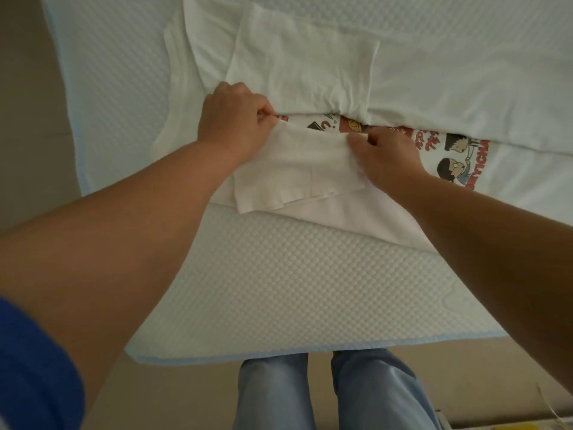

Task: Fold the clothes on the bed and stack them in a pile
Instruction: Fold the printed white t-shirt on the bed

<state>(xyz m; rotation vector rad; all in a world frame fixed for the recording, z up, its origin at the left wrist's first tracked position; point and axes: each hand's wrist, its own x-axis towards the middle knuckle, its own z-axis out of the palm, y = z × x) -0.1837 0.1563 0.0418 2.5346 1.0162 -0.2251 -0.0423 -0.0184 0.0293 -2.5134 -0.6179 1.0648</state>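
Pinching the two top corners of a folded white flap (297,169), left hand (235,122) and right hand (387,156) are both closed on cloth, prob. to keep the edge taut and square for the fold. The flap belongs to a printed white T-shirt (459,156) spread on the bed (279,290). Another white garment (304,66) is laid just beyond, overlapping it. No containers seen.

A home bedroom: quilted mattress (279,283) strewn with clothes (304,72).

head view, steeply down, bed (279,290) close
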